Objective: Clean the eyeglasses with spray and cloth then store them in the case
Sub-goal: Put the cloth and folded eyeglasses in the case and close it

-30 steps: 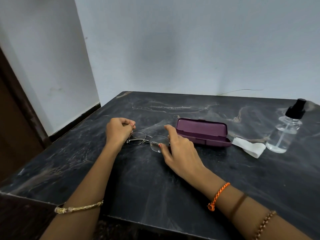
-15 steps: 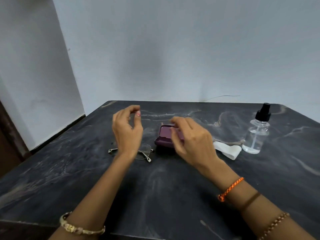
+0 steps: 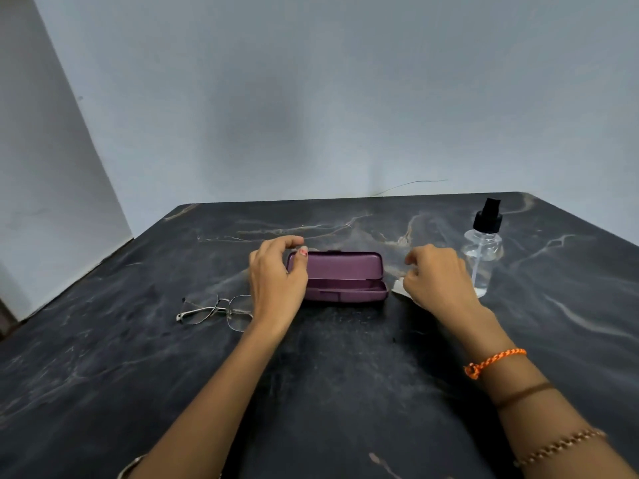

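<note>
left hand is curling round the purple case's end | right hand is hovering loosely curled, holding nothing | glasses are lying on counter

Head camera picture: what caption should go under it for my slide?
Left hand touches the purple hard-shell glasses case; thin wire-rimmed eyeglasses lie on the dark marble table.
</note>
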